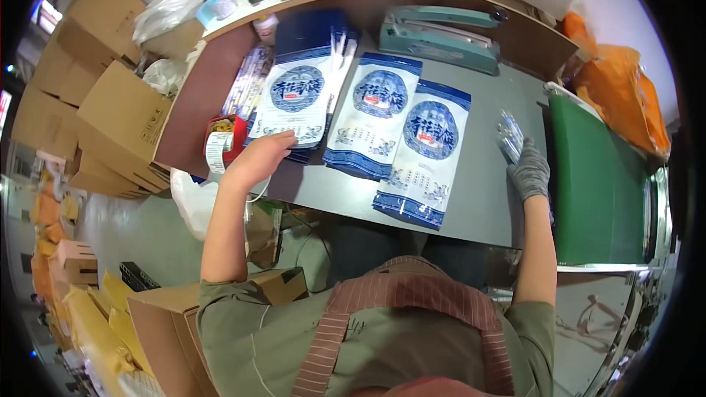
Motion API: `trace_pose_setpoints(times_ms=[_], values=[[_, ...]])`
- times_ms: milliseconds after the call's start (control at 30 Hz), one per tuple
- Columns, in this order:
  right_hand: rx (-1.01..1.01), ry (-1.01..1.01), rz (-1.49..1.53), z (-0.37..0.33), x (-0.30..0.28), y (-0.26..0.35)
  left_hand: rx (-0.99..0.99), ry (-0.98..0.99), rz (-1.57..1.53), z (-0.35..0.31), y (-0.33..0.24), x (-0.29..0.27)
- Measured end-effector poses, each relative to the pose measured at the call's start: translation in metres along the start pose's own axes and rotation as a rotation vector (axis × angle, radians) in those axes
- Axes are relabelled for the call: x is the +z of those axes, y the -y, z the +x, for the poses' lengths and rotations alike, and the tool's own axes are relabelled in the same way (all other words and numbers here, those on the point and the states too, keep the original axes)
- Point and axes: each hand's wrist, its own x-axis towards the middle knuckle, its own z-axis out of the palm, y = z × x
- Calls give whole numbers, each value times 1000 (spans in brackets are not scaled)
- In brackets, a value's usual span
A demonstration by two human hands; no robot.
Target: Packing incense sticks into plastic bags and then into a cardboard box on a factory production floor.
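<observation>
My bare left hand (263, 158) reaches over the lower edge of a stack of blue-and-white printed bags (294, 114). Its fingers are stretched out on the top bag, and the thumb is hidden. On the right side of the table, my right hand (531, 169), in a grey glove, is closed round a clear-wrapped bundle of slim sticks (509, 134) with blue markings. Its far end sticks out beyond the fingers. Between my hands lie two more printed bags, one bag (376, 114) on the left and another bag (426, 151) nearer me, their edges overlapping.
Wrapped sticks (248, 84) and a red box (224, 140) line the table's left side. A green sealer-like machine (441, 40) stands at the back. Right of the table is a green-topped surface (596, 176) beside an orange bag (621, 92). Cardboard boxes (121, 110) crowd the left.
</observation>
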Motion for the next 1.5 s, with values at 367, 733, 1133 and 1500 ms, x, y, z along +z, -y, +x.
trace_pose_setpoints(times_ms=[367, 733, 1133, 1500], values=[[-12, 23, 132, 9, -4, -1, -201, -113, -468, 32, 41, -2], [-84, -127, 648, -42, -26, -8, 59, -379, -175, 38, 41, 20], [-391, -191, 752, -119, -39, -1, 349, 120, -378, 155, -251, 157], [-313, 69, 194, -108, 5, -27, 257, -247, -725, 161, -260, 175]])
